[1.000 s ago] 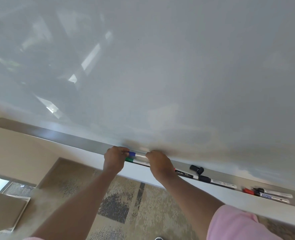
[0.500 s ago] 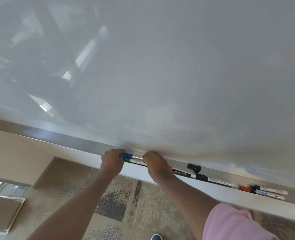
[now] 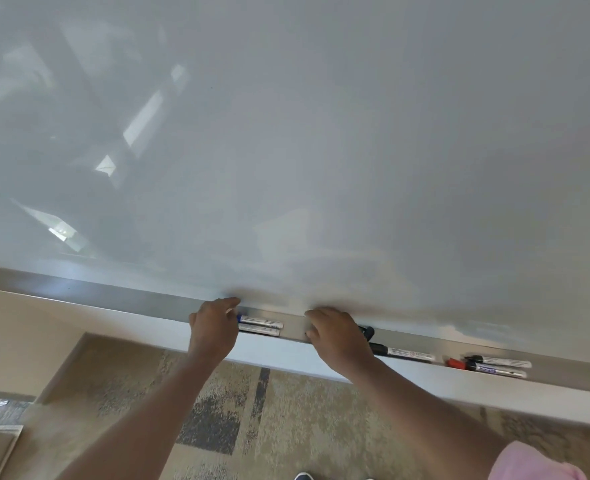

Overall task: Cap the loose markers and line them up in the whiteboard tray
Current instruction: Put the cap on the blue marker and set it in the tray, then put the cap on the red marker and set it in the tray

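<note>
My left hand has settled at about 7 o'clock in view, fingers curled loosely over the left ends of two markers lying side by side in the whiteboard tray: the blue-capped marker at the back and a second marker in front, whose cap my hand hides. A second ago both hands were bunched together over these two; now my right hand has slid off toward 5 o'clock and the pair lies bare between my hands, parallel and touching. I judge that pair done.

Whether my left fingers actually pinch the markers or only rest against them, I cannot tell. My right hand is half open, palm down on the tray edge, and I see nothing in it (though its underside is hidden).

Just right of it lie a loose black cap and a black-capped marker; farther toward 4 o'clock sit a red cap or red-ended piece and two more markers. Those are probably next to be capped and brought into line.
</note>
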Demonstrator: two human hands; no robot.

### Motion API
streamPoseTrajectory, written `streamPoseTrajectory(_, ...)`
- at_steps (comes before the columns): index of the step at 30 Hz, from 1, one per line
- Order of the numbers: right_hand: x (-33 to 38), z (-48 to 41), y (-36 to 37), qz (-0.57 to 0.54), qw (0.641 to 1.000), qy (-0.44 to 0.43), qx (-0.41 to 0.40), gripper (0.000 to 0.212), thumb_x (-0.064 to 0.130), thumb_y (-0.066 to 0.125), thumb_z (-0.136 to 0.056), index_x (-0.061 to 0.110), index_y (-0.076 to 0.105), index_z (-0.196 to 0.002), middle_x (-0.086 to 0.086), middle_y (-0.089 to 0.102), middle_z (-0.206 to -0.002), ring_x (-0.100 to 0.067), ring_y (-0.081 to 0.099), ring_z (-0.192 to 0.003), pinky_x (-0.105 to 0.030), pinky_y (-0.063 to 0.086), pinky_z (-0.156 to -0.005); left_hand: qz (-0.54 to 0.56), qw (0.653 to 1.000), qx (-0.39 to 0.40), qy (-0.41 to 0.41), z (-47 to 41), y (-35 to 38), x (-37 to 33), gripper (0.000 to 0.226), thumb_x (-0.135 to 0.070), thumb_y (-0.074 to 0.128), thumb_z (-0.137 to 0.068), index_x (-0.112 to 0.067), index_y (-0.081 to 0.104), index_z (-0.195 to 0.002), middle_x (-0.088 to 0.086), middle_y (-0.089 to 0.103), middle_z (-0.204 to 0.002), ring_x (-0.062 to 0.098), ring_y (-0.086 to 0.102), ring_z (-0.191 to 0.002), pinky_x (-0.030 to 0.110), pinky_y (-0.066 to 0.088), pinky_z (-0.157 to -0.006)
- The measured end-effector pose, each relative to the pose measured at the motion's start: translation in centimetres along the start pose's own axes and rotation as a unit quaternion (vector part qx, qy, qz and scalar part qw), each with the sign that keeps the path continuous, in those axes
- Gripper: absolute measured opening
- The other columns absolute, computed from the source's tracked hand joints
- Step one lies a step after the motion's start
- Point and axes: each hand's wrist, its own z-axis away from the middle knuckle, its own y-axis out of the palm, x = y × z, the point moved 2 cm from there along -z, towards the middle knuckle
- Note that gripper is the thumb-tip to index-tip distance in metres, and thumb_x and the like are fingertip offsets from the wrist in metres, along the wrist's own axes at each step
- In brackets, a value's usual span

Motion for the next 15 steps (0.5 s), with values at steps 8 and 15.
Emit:
streamPoseTrajectory(8, -3.2, 3.2, -0.2, 0.118, 0.989, 0.020, 0.083, 0.025, 0.041, 0.064, -0.093, 0.021, 0.062, -0.109, 0.001, 0.064, -0.106, -0.026, 0.056, -0.107, -0.042, 0.039, -0.094, 0.038, 0.998, 0.017, 0.038, 1.5, 0.9, -3.5, 0.033, -0.002, 0.059, -0.098, -0.015, 0.077, -0.122, 0.007, 0.080, -0.122, 0.029, 0.072, -0.118, 0.054, 0.046, -0.114)
streamPoseTrajectory(15, -3.2, 3.7, 0.0, 0.138, 0.985, 0.039, 0.095, 0.019, 0.008, 0.064, -0.091, 0.017, 0.063, -0.107, -0.003, 0.060, -0.107, -0.029, 0.055, -0.107, -0.045, 0.036, -0.088, 0.044, 0.998, 0.013, 0.051, 2.3, 1.3, -5.9, 0.031, -0.002, 0.062, -0.097, -0.017, 0.079, -0.118, 0.006, 0.080, -0.120, 0.028, 0.074, -0.110, 0.055, 0.049, -0.111)
